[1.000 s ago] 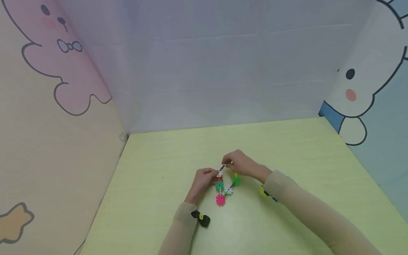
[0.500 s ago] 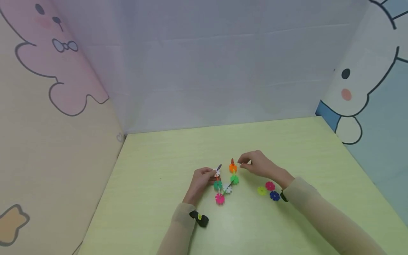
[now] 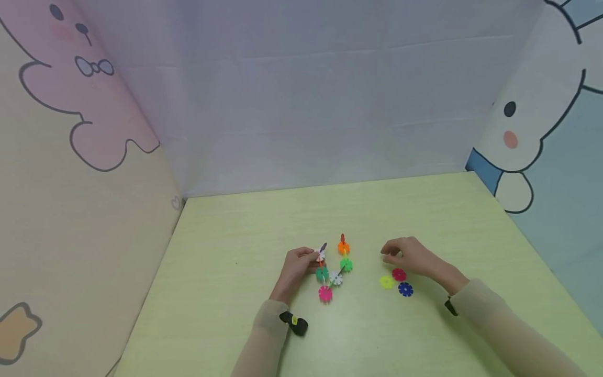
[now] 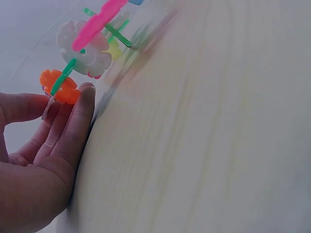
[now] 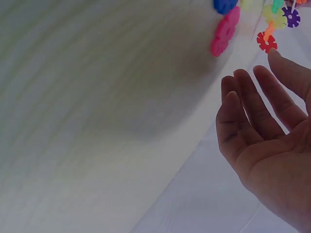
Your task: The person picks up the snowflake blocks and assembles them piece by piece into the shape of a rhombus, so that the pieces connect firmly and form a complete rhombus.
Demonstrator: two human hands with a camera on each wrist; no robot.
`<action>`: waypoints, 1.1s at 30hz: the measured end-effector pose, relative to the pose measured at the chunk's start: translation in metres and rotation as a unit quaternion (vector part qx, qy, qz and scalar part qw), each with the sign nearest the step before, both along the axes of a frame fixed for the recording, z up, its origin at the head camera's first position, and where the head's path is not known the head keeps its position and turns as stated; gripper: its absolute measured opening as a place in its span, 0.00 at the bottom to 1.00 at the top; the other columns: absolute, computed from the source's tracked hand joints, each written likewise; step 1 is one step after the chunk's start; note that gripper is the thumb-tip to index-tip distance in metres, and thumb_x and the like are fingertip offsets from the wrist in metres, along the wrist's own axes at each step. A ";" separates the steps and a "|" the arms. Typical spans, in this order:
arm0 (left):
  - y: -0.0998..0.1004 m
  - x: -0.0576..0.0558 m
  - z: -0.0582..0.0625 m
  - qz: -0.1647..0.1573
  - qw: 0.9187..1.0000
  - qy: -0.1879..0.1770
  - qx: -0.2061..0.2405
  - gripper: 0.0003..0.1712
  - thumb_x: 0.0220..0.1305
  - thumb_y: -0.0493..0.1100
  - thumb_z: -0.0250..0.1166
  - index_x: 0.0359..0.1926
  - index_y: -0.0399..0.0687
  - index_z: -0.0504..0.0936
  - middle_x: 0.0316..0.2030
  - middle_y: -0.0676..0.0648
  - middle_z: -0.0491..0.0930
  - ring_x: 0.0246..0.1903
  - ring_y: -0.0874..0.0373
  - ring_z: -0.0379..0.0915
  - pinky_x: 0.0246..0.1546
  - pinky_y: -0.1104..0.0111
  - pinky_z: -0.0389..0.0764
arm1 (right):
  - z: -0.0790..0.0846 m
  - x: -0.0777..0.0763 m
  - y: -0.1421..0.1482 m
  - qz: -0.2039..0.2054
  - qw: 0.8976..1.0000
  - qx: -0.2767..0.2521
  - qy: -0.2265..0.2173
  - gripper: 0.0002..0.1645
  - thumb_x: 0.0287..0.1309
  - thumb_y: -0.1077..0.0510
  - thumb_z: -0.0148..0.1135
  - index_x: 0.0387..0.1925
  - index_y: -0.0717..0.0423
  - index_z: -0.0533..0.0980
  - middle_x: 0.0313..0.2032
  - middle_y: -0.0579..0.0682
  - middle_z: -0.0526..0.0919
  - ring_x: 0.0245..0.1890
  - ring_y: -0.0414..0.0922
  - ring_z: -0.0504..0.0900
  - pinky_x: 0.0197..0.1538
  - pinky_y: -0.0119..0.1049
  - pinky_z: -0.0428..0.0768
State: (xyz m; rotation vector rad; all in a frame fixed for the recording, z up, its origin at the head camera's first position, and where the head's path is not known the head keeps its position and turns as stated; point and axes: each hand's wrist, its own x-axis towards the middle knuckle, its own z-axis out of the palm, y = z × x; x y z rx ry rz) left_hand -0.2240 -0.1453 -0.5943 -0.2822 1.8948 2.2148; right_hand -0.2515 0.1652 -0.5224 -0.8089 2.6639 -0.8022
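Observation:
My left hand (image 3: pixel 298 267) pinches a white notched plastic disc (image 3: pixel 321 255) at one end of a joined chain of flower-shaped linking discs; a purple disc stands edge-on just beyond it. The chain bends in a U through teal (image 3: pixel 322 274), pink (image 3: pixel 325 294), white (image 3: pixel 336 278), green (image 3: pixel 346 265) and orange discs (image 3: pixel 343 247), with a red one edge-on at the far end. In the left wrist view, thumb and fingers (image 4: pixel 77 116) meet close behind an orange disc (image 4: pixel 63 87). My right hand (image 3: pixel 414 256) holds nothing, its fingers loosely bent in the right wrist view.
Just below the right hand, three loose discs lie on the pale yellow table (image 3: pixel 226 314): crimson (image 3: pixel 399 275), lime yellow (image 3: pixel 387 282) and dark blue (image 3: pixel 405 289). A pale sheet (image 3: pixel 301 120) rises along the table's back edge.
My right hand has drawn away from the chain, moving right to above the loose discs. The orange end and the crimson disc have come into sight. The left hand keeps its hold on the white disc.

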 end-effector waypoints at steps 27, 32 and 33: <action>-0.002 0.002 -0.002 -0.005 1.000 -0.001 -0.004 0.09 0.64 0.37 0.62 0.37 0.32 0.79 0.29 0.37 0.83 0.30 0.50 0.83 0.31 0.65 0.81 | -0.019 0.028 0.026 -0.066 0.998 0.021 -0.006 0.13 0.49 0.53 0.74 0.32 0.54 0.79 0.27 0.44 0.73 0.29 0.43 0.69 0.34 0.38 0.72; -0.003 0.001 -0.001 -0.007 1.000 0.001 -0.001 0.09 0.64 0.37 0.63 0.38 0.31 0.79 0.30 0.38 0.83 0.30 0.50 0.82 0.32 0.65 0.81 | -0.018 0.028 0.023 -0.074 0.997 0.028 -0.004 0.12 0.49 0.54 0.73 0.31 0.54 0.79 0.26 0.44 0.73 0.29 0.43 0.69 0.34 0.39 0.71; -0.003 0.001 -0.001 -0.007 1.000 0.002 0.000 0.09 0.64 0.37 0.63 0.37 0.31 0.79 0.29 0.38 0.83 0.30 0.50 0.82 0.32 0.65 0.81 | -0.018 0.028 0.022 -0.076 0.997 0.029 -0.004 0.12 0.49 0.54 0.74 0.31 0.55 0.79 0.26 0.44 0.73 0.29 0.44 0.69 0.34 0.39 0.71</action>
